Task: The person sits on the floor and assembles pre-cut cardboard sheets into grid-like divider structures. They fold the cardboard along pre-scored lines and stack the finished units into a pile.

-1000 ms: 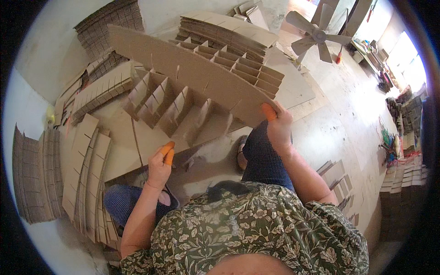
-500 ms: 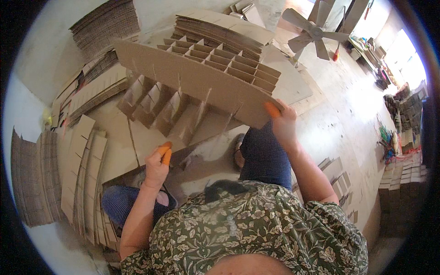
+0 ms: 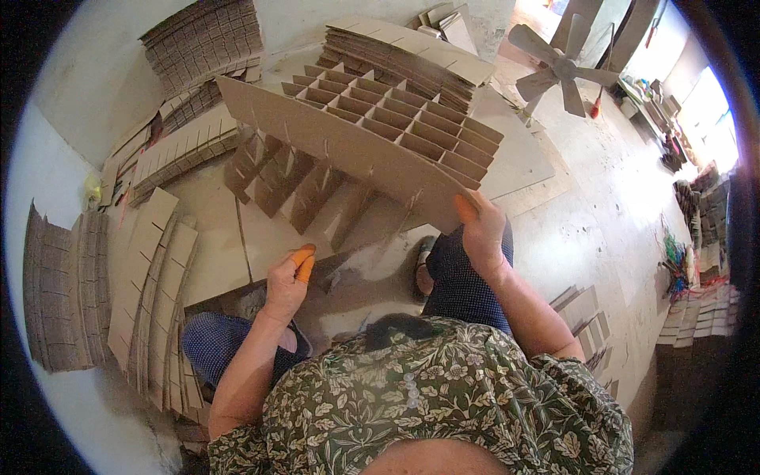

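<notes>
A cardboard divider grid (image 3: pixel 388 119) of crossed, slotted strips is held tilted in front of me. Its long near strip (image 3: pixel 332 154) slants from upper left to lower right. My right hand (image 3: pixel 484 237) grips that strip's right end, thumb in an orange finger cover on the near face. Several cross strips (image 3: pixel 309 190) hang out below the long strip. Just below them, apart from their lower ends, is my left hand (image 3: pixel 288 281), fingers curled closed with orange covers on the tips. Whether anything is inside it is hidden.
Stacks of slotted cardboard strips stand left (image 3: pixel 150 293), far left (image 3: pixel 67 285) and behind the grid (image 3: pixel 412 59). A flat board (image 3: pixel 210 261) lies beneath. A pedestal fan (image 3: pixel 564 67) stands far right. More cardboard pieces (image 3: pixel 590 324) rest beside my right arm.
The whole view has shifted slightly, so the scene sits farther right. More of the grid's upper cells show above the long strip. Both hands keep nearly the same pose.
</notes>
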A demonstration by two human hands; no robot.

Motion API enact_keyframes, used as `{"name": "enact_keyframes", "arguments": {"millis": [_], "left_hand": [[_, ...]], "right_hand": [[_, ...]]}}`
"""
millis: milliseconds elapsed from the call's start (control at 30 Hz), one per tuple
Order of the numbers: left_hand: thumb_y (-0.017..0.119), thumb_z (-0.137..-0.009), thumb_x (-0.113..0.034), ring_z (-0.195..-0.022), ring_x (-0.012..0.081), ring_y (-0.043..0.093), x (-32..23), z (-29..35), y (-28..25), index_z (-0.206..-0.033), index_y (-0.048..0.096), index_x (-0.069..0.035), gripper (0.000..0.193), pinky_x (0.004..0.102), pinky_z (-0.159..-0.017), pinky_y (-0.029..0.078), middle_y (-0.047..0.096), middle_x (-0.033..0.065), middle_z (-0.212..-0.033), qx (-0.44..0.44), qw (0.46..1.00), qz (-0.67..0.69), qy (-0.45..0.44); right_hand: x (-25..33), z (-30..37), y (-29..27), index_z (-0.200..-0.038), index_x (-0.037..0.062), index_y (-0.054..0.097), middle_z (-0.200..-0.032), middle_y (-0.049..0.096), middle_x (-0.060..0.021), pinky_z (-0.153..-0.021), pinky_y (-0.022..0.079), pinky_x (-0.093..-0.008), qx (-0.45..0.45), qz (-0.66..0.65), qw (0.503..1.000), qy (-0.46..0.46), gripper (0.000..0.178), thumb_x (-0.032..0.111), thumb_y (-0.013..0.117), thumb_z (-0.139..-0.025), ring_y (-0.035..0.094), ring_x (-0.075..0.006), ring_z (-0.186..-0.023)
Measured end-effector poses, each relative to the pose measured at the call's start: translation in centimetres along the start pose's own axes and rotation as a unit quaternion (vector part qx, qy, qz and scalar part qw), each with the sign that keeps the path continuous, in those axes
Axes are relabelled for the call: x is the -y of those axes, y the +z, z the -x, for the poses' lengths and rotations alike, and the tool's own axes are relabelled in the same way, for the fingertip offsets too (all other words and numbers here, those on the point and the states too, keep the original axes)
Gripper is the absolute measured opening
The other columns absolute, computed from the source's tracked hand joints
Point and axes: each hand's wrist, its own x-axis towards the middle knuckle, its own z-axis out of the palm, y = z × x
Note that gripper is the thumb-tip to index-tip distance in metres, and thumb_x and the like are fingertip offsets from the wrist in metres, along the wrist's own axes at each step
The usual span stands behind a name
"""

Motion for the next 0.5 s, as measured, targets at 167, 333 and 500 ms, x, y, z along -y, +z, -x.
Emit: {"name": "enact_keyframes", "arguments": {"millis": [167,333,500], "left_hand": [[0.063,-0.084,-0.003,-0.075,0.0252,0.064,0.2,0.2,0.1,-0.1,0.065,-0.001,0.017,0.0295,-0.064,0.048,0.066,0.0148,-0.088,-0.013,1.0,-0.002,0.014],[0.062,-0.085,-0.001,-0.083,0.0228,0.064,0.2,0.3,-0.1,-0.099,0.064,0.001,0.015,0.0292,-0.073,0.049,0.067,0.0147,-0.096,0.019,1.0,-0.012,-0.021],[0.061,-0.086,-0.002,-0.083,0.0226,0.064,-0.7,0.0,-0.2,-0.101,0.064,0.001,0.016,0.0284,-0.074,0.049,0.067,0.0147,-0.097,0.022,0.999,0.005,-0.037]], "right_hand": [[-0.4,-0.2,0.0,-0.092,-0.0014,0.064,-0.068,0.059,-0.0203,-0.054,0.044,-0.0276,0.038,0.009,0.999,-0.001,0.01,0.002,0.065,-0.083,0.056,-0.0142,-0.055],[-0.5,-0.1,0.2,-0.091,-0.0009,0.064,-0.072,0.059,-0.0233,-0.054,0.045,-0.0297,0.049,0.01,0.999,-0.004,0.008,0.003,0.065,-0.083,0.061,-0.0211,-0.057],[-1.5,0.3,0.4,-0.089,0.0001,0.063,-0.072,0.056,-0.0246,-0.054,0.046,-0.0322,0.078,0.044,0.996,-0.015,0.006,0.003,0.064,-0.083,0.06,-0.0327,-0.059]]}}
